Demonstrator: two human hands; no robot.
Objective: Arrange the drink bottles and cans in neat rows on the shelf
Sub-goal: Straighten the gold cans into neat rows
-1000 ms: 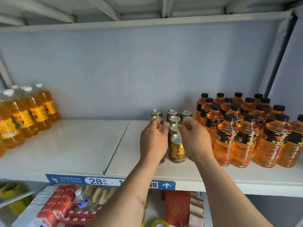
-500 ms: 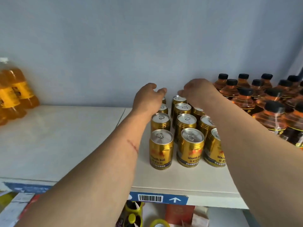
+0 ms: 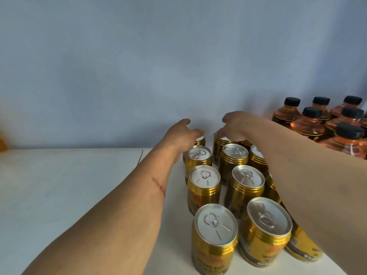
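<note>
On the white shelf (image 3: 59,195) the gold cans (image 3: 204,187) stand in three columns. My left hand (image 3: 181,133) and right hand (image 3: 235,124) curl over the back cans; whether they really grip, I cannot tell. I should press gently, both sides even. Black-capped bottles (image 3: 309,124) crowd my right arm.

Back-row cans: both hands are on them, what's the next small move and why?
Probably nudge the two rear cans into line with their columns. The left hand rests on the back left can and the right hand on the back middle can. The cans in front stand in fairly straight columns beside the black-capped bottles.
</note>
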